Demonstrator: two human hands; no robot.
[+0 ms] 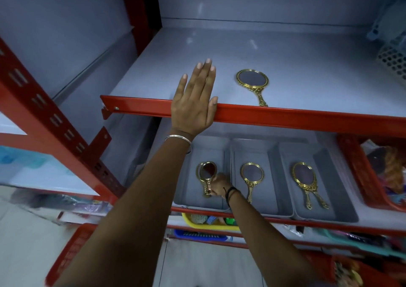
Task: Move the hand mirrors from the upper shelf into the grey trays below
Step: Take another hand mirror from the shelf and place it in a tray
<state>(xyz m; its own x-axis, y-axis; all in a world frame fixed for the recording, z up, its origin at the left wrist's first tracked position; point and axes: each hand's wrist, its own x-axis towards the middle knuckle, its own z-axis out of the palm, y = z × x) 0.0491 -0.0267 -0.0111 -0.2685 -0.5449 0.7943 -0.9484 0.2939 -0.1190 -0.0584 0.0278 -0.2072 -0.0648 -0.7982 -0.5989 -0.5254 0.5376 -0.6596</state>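
Fingers of the right hand (pixel 219 186) clench an ornate gold mirror (pixel 206 176) by its handle, inside the left grey tray (pixel 191 176). Left hand (pixel 193 102) lies flat and released on the red shelf lip (pixel 285 116), near another oval mirror (pixel 252 82).

Hand mirrors (pixel 252 82): gilt, glossy frames showing embossed relief, dark reflective glass. Grey trays (pixel 263 152): looking like smooth matt plastic. Upper shelf (pixel 285 51): pale grey board giving a faint sheen; its front rail (pixel 285 116) showing glossy red-painted metal. Bangle (pixel 178 138): gleaming polished metal. Basket (pixel 393 60): perforated plastic.
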